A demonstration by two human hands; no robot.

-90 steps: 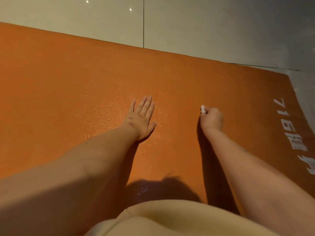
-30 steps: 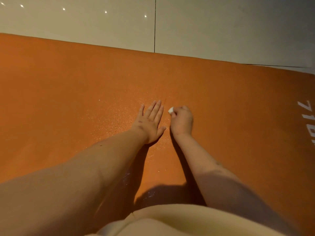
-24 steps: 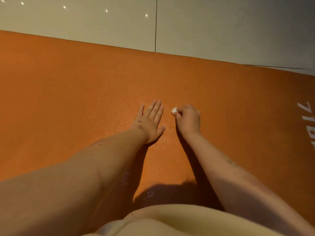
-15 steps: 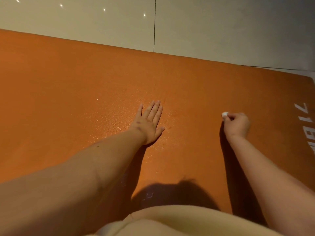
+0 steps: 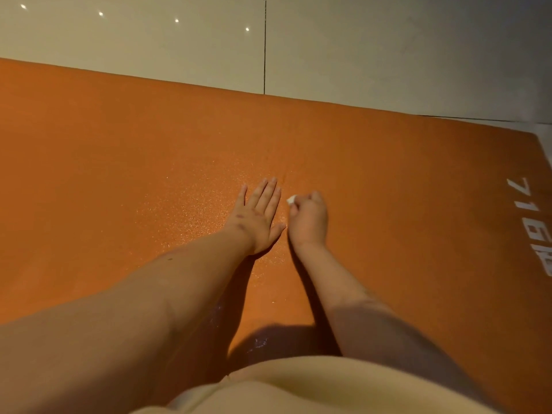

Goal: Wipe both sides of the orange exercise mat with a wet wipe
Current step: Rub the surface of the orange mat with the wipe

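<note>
The orange exercise mat (image 5: 119, 162) lies flat on the floor and fills most of the view, with white printed characters (image 5: 534, 222) near its right end. My left hand (image 5: 258, 218) lies flat on the mat, fingers straight and palm down. Right beside it, my right hand (image 5: 309, 218) is curled round a bunched white wet wipe (image 5: 291, 199), of which only a small tip shows past the fingers, pressed to the mat. A damp sheen glitters on the mat to the left of my left hand.
Pale glossy floor tiles (image 5: 179, 49) run beyond the mat's far edge, with a dark grout line (image 5: 264, 46). The mat's right end (image 5: 542, 144) meets bare floor. My cream-clothed body (image 5: 313, 386) fills the bottom of the view.
My right hand with the wipe swept out to the right half a second ago and has come back left, now next to my left hand. My left hand stayed flat in place.
</note>
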